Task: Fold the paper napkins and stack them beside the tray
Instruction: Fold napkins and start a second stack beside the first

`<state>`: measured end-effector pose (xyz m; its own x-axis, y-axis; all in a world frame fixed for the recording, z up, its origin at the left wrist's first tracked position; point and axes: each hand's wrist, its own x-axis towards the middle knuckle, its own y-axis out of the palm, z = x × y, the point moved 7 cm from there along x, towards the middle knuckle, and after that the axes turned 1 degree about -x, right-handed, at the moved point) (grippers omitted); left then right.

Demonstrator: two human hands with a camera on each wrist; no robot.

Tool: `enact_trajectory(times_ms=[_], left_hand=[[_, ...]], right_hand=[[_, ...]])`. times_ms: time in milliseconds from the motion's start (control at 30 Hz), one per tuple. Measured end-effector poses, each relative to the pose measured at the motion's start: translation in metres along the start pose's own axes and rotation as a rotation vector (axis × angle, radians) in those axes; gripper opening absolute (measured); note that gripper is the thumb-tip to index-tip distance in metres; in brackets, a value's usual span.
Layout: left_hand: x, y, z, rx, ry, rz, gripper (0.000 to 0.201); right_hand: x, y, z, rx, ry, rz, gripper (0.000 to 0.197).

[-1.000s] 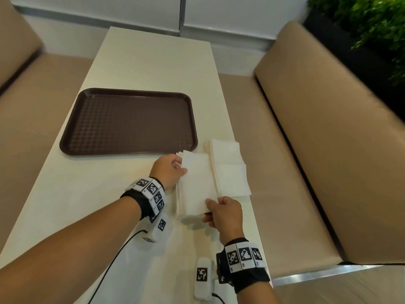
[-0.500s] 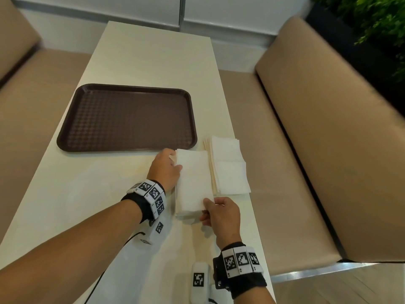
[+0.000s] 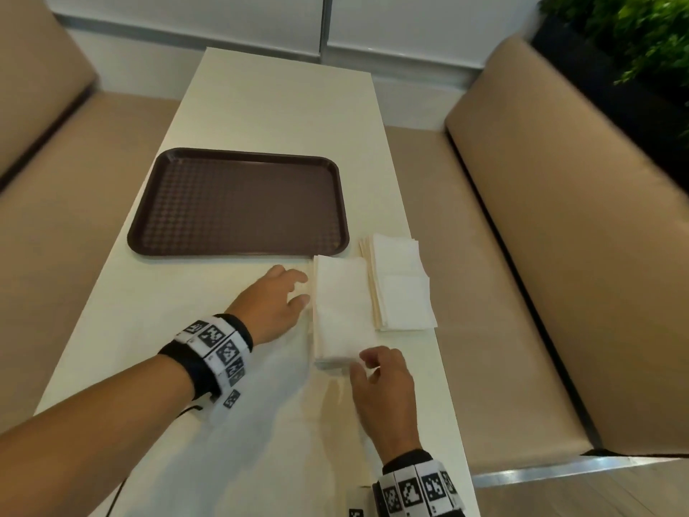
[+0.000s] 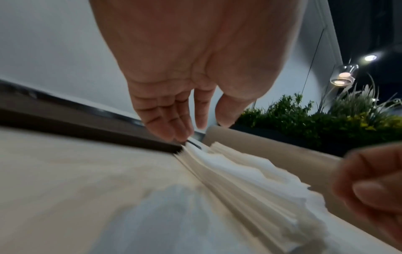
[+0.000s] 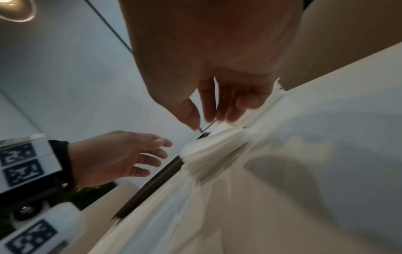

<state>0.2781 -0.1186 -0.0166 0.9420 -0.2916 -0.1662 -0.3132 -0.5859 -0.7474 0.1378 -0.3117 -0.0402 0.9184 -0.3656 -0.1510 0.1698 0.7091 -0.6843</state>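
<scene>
A brown plastic tray (image 3: 238, 203) lies on the cream table (image 3: 283, 106). Just right of its near corner lies a stack of folded white napkins (image 3: 343, 307), and a second napkin pile (image 3: 400, 281) sits against its right side. My left hand (image 3: 298, 289) hovers by the stack's left edge with relaxed fingers and grips nothing. In the left wrist view the left hand (image 4: 195, 130) points its fingertips down at the stack's (image 4: 250, 180) far corner. My right hand (image 3: 363, 361) is at the stack's near end, fingers loosely bent. The right wrist view shows the right hand (image 5: 208, 118) empty above the napkins (image 5: 217, 146).
Tan padded benches (image 3: 559, 255) run along both sides of the table. The napkin piles lie close to the table's right edge (image 3: 440, 367). A planter with green plants (image 3: 641, 42) stands behind the right bench. The tray's edge (image 4: 87, 127) lies just left of the stack.
Both hands have let go of the napkin stack, which now lies flat by the tray's near right corner. The left hand has opened and drawn slightly left; the right hand has lifted off the near edge.
</scene>
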Motion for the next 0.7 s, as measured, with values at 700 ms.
enact_trajectory(times_ms=[700], left_hand=[[-0.175,-0.035,0.165,0.066,-0.398,0.004,0.075]], right_hand=[[-0.063,0.138,0.086,-0.383,-0.122,0.318,0.034]])
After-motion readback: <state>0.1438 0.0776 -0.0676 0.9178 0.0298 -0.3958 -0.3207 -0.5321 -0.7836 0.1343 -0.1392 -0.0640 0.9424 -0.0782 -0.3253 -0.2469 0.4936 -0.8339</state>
